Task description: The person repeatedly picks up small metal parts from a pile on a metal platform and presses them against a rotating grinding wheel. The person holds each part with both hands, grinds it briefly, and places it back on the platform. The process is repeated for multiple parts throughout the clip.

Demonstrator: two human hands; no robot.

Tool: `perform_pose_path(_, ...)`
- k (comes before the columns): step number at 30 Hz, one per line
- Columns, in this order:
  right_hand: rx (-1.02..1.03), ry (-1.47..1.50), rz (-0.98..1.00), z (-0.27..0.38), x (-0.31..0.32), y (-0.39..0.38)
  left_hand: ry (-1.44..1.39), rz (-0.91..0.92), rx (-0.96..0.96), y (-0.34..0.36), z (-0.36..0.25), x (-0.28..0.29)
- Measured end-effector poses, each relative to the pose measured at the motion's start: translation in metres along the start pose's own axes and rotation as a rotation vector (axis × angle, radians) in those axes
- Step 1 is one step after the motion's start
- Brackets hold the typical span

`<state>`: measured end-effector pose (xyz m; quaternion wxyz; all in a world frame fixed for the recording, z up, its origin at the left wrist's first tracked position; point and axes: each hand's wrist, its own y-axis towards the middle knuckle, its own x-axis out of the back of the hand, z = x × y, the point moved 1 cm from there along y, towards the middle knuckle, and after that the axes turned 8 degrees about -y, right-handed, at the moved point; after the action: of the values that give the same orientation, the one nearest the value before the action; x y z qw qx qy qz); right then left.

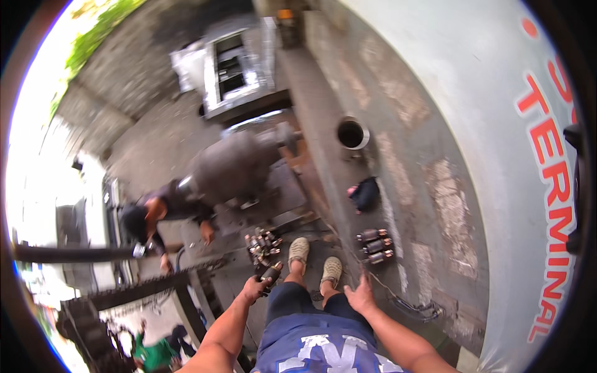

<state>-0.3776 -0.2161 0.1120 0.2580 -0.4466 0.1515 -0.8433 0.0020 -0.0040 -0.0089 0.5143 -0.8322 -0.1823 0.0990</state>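
blue shirt (329,342) and dark shorts (292,303) at the bottom, forearms reaching out either side. left hand (254,290) has its fingers closed round a dark cylindrical part (271,275), its end sticking up past the grip, just left of the knees. right hand (360,294) looks empty, fingers stretched forward, thumb apart; can't tell if it touches the thin cable (388,290) beside it. beige clogs (299,250) on the ground between the hands. just past the held part, a loose heap of similar parts (263,245); on the right, a neat cluster of dark parts (375,245). beyond that cluster, a dark bundle (365,194) with a pink bit, then an open-topped metal cylinder (353,134). left of centre, a big brown housing (233,165), blurred, with a co-worker in dark clothes (180,202) leaning beside it. farther off, a metal-framed box (214,74) against white wrapping (188,67).
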Motion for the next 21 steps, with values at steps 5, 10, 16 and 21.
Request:
perform_pose_path(5, 0.081, -0.152, 0.099, -0.015, 0.013, 0.013, -0.393, -0.521, 0.075, -0.139, 0.132, 0.017)
perform_pose_path(10, 0.152, -0.17, 0.097, 0.01, 0.02, 0.039, -0.165, -0.85, 0.292, -0.24, 0.24, -0.004)
perform_pose_path(16, 0.263, -0.284, 0.157, 0.089, 0.006, 0.059, -0.721, -0.895, 0.308, -0.27, 0.313, -0.023)
perform_pose_path(21, 0.351, -0.26, 0.251, 0.166, -0.036, 0.069, -0.65, -0.958, 0.044, -0.25, 0.311, 0.018)
